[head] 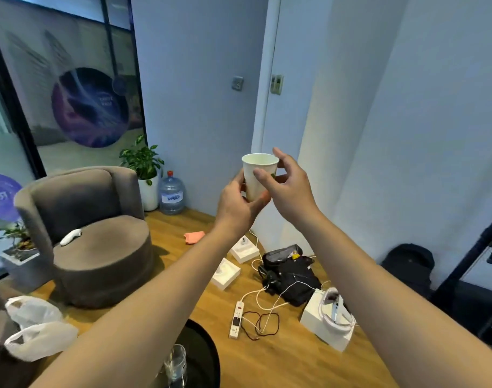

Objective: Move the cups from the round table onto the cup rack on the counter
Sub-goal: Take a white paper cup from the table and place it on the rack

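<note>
Paper cup: a white paper cup (257,175) is upright, held up in the air in front of the wall, well above the floor.
Left hand: the left hand (239,204) grips the cup's lower part, thumb under its base, fingers curled round it.
Right hand: the right hand (285,186) is at the cup's upper side; its thumb lies on the cup wall, fingers narrow and half curled behind the rim.
Table: a dark round table (203,351) shows at the bottom edge, with a clear glass (176,364) standing on it.
Floor: a power strip (237,319), a black bag (291,273) and white boxes (225,273) lie on the wooden floor.
Armchair: a grey armchair (99,247) stands at left.
</note>
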`<state>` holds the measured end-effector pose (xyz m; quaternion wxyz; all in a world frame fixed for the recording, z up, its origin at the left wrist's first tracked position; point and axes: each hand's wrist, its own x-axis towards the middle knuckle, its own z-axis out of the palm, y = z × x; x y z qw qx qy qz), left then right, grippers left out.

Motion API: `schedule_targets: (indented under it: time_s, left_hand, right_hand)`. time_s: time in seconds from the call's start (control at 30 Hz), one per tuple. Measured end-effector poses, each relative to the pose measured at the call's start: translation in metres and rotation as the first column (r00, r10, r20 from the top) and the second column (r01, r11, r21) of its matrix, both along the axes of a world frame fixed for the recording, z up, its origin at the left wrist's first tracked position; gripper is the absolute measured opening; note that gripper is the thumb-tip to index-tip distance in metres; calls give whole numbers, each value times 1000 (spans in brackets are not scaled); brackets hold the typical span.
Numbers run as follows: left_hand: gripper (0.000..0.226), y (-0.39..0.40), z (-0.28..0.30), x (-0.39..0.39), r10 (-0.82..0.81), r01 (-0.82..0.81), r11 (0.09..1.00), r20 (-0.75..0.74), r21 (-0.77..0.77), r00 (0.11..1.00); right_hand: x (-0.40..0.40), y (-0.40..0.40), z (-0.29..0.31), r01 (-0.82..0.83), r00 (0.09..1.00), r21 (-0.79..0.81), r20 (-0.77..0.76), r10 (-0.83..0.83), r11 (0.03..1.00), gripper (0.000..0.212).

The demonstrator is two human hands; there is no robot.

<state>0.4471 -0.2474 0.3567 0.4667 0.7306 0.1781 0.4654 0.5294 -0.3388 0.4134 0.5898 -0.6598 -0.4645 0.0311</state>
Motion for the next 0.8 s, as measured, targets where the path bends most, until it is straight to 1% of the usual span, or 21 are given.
schedule_targets:
  time_s: [0.1, 0.3, 0.43, 0.53, 0.63, 0.7, 0.8]
  left_hand:
    - [53, -10, 1, 6, -16, 16, 1000, -15, 5, 1000]
    - [79, -36, -2, 26, -42, 45, 998, -59, 45, 997]
    - [87, -67, 0, 36, -113, 121, 988, -92, 94, 989]
    - [82, -100, 1, 44, -181, 192, 972, -89, 137, 979]
    - [81, -140, 4, 54, -210, 216, 957, -53, 192, 976]
    - [81, -173, 7, 64, -240, 237, 952, -8, 193, 971]
    - [76, -232, 6, 79, -333, 319, 929, 48, 186, 942]
  right_hand:
    - [2, -13, 0, 25, 999, 12, -47, -24, 1000, 66]
    - [12, -47, -2, 89, 991, 29, -106, -85, 996, 65]
    - [23, -81, 1, 137, 983, 45, -132, -130, 990, 63]
    - [30, -118, 0, 177, 978, 58, -125, -168, 983, 63]
    - [35, -164, 1, 225, 971, 74, -104, -217, 972, 62]
    - [37, -199, 0, 254, 964, 55, -92, -248, 966, 56]
    - [39, -260, -4, 302, 950, 10, -86, -300, 953, 49]
